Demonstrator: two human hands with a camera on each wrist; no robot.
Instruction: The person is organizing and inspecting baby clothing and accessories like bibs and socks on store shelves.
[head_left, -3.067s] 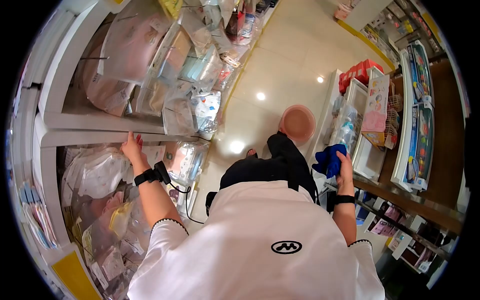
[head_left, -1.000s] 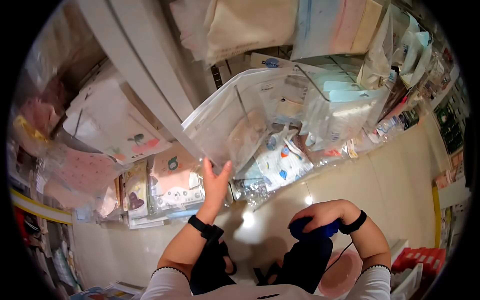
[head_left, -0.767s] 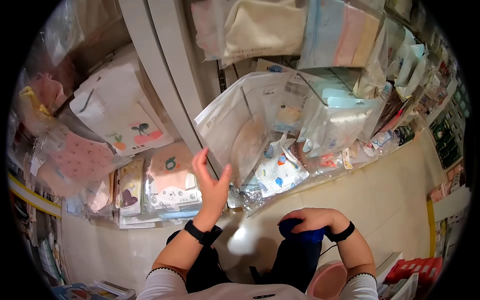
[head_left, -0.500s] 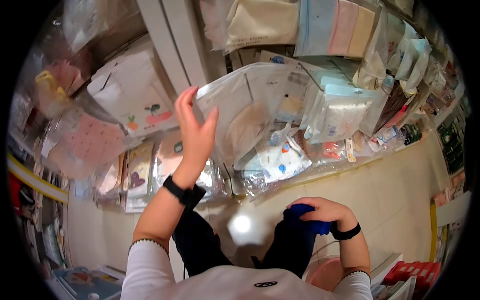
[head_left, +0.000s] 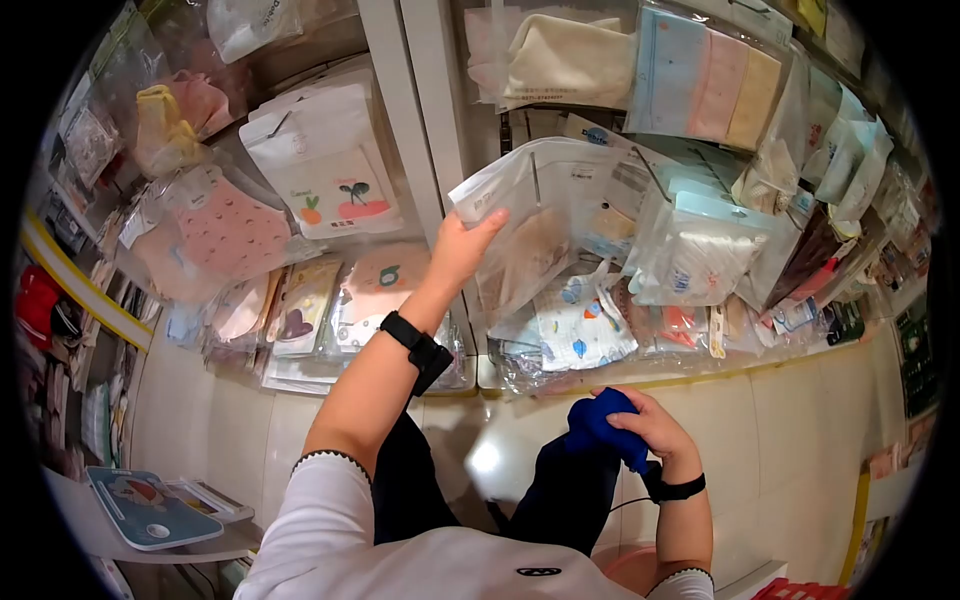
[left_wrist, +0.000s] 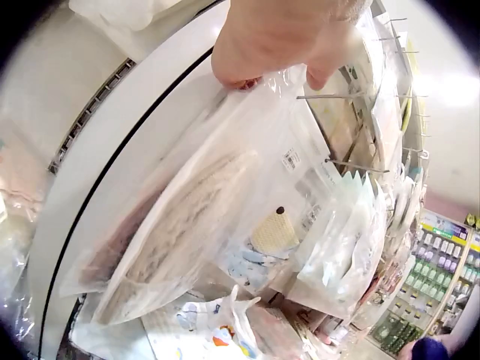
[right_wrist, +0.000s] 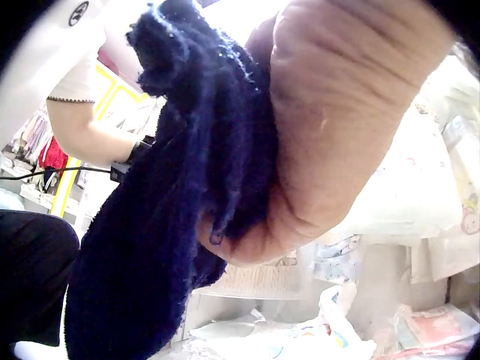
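My left hand [head_left: 465, 247] pinches the upper left corner of a clear plastic package [head_left: 530, 225] that hangs on a metal hook. In the left wrist view, the fingers curl over the top of this package [left_wrist: 180, 217], which shows a pale, flat item inside. A dark blue cloth [head_left: 603, 425] is bunched in my right hand [head_left: 660, 425], held low over the right knee. The right wrist view shows the blue cloth [right_wrist: 172, 195] hanging down from the curled fingers. Below the package lies a white cloth with rocket prints [head_left: 585, 325] in plastic.
Packaged baby goods hang on both sides of a white shelf post [head_left: 415, 110], among them a cherry-print pack [head_left: 335, 185] and light blue packs [head_left: 705, 245]. A pink basin [head_left: 630, 570] stands on the floor by the right arm. A blue scale-like board [head_left: 155, 508] is at lower left.
My left hand has come away from the package's lower edge, risen, and taken hold of its top corner. The right hand keeps the blue cloth. The head view has turned toward the shelf.
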